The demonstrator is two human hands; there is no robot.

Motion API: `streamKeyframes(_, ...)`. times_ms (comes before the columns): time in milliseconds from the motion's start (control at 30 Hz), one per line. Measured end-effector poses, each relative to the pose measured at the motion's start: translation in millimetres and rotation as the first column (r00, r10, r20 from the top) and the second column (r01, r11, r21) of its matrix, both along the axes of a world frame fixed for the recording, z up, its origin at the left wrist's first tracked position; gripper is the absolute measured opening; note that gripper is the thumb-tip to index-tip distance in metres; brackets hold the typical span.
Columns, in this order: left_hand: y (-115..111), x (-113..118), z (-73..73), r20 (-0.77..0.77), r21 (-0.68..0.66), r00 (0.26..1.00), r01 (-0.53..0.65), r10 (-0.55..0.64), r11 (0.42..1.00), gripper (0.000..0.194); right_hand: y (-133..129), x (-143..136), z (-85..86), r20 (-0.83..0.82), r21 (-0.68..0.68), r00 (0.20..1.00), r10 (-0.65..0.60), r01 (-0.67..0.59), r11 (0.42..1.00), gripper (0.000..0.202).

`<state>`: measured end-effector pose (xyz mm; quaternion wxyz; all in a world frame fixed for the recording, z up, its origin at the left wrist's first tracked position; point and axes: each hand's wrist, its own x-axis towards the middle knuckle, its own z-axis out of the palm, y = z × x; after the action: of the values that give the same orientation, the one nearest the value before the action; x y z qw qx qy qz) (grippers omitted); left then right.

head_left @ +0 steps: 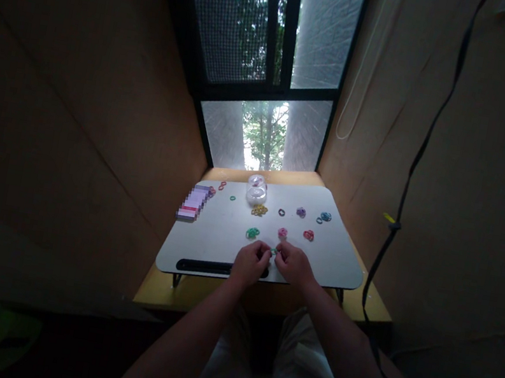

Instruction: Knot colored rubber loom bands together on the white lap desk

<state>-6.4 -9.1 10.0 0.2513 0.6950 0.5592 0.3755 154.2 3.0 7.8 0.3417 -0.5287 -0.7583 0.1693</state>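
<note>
Near the front edge of the white lap table (210, 240), my left hand (252, 262) and my right hand (294, 264) pinch a small green hair tie (273, 251) between them. Both sets of fingers are closed on it. Just beyond my hands lies a pile of green hair ties (252, 233), with a pink pile (282, 233) and a red pile (308, 235) to its right. Farther back are a yellow pile (259, 211), a dark ring (281, 212), a purple pile (301, 212) and a blue pile (325, 217). A lone green ring (232, 198) sits left of the yellow pile.
A transparent jar (256, 191) stands at the table's back. A phone with a blurred screen (193, 203) lies at the left edge, near some reddish rings (222, 185). The black slot (203, 266) runs along the front. A dark cord (413, 171) hangs at right.
</note>
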Motion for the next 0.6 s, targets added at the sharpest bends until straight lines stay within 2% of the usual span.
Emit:
streamKeyframes(433, -0.7, -0.9, -1.2, 0.022, 0.022, 1.0, -0.004, 0.004, 1.0, 0.02, -0.8, -0.3, 0.5, 0.039, 0.004, 0.999, -0.009, 0.009, 1.0, 0.008)
streamKeyframes(600, 0.0, -1.3, -1.6, 0.043, 0.021, 0.999, 0.029, -0.03, 0.999, 0.021, 0.1, -0.3, -0.1, 0.049, 0.016, 0.999, -0.006, 0.005, 1.0, 0.008)
